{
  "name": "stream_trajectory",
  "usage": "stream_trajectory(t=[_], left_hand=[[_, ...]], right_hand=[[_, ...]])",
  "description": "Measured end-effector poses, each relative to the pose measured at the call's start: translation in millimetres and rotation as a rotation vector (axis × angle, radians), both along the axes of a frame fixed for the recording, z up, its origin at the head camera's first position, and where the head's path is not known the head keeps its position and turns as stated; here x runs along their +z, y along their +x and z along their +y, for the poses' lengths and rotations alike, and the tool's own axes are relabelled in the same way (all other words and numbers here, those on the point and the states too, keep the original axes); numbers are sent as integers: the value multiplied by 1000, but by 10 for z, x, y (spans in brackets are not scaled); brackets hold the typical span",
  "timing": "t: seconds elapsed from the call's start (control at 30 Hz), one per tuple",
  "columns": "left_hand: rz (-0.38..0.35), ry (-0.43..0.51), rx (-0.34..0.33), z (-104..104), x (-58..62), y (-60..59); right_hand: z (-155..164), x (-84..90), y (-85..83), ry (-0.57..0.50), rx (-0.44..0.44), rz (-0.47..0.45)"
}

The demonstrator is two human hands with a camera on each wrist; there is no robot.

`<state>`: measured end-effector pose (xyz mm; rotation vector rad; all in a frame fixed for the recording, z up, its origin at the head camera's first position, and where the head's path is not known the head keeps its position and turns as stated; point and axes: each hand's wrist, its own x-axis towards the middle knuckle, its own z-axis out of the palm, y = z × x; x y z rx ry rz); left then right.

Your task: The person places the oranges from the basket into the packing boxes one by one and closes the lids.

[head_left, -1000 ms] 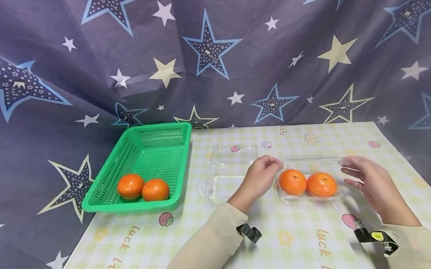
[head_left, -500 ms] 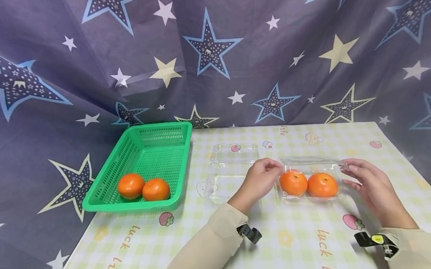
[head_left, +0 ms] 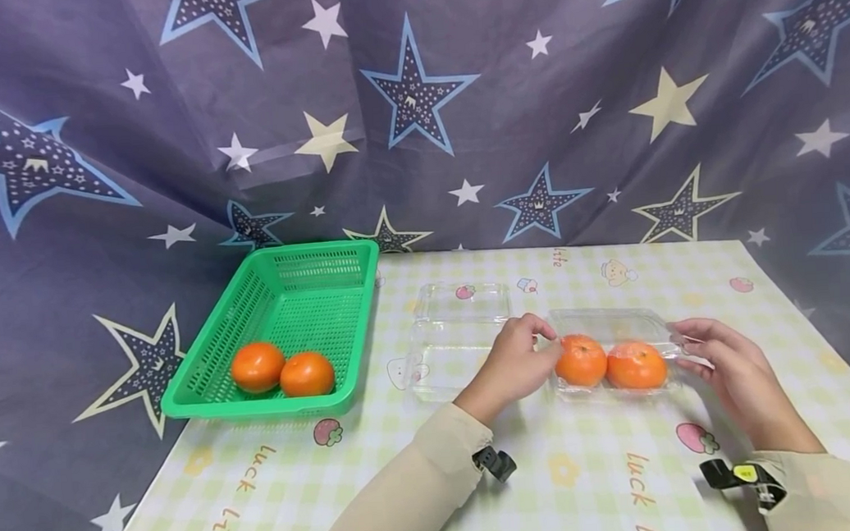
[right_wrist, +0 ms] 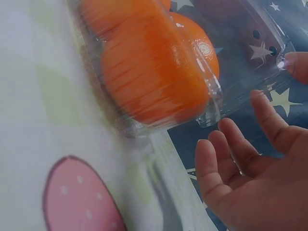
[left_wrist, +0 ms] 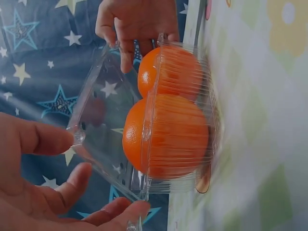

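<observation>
A clear plastic box (head_left: pixel 614 388) holds two oranges (head_left: pixel 581 360) (head_left: pixel 636 366) on the table's right half. Its hinged lid (head_left: pixel 599 321) leans half lowered over them. My left hand (head_left: pixel 549 341) pinches the lid's left corner. In the left wrist view my left hand (left_wrist: pixel 82 159) has one fingertip on that corner of the lid (left_wrist: pixel 108 101), with curled fingers below it. My right hand (head_left: pixel 685 342) is at the box's right end. Seen from the right wrist, one fingertip (right_wrist: pixel 294 63) touches the lid corner; the other fingers (right_wrist: pixel 226 159) are spread and hold nothing.
An empty clear box (head_left: pixel 454 339) lies open just left of my left hand. A green slotted basket (head_left: pixel 289 287) at the table's left edge holds two more oranges (head_left: pixel 258 366) (head_left: pixel 307 374). Star-print cloth (head_left: pixel 413 102) hangs behind the table.
The lid has come down from nearly upright to half lowered over the oranges. Both hands have followed it down and moved closer to the box.
</observation>
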<state>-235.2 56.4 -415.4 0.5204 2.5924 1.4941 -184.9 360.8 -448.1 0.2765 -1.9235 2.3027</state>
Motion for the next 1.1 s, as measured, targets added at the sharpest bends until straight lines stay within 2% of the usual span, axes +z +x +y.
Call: stream_trajectory(t=[0.2,0.37,0.5,0.73,0.9,1.1], left_hand=[[-25,-110,-35,-9,34,53],[-36,-189,-40,6,58,78],[-44,-227,-68,6,58,82],[-15,-298,-106,16,54,115],[-57,-310,-101,30,55,158],[-73,-320,-106,50,45,179]], right_hand=[[25,-43,-10,42,13,-12],[60,-68,-17,125,18,-20],[86,-70,-14,200,6,-54],[121,-66,-12,400,20,-154],[118,-55,-23,532,33,-236],[104,-24,-12,558,94,-370]])
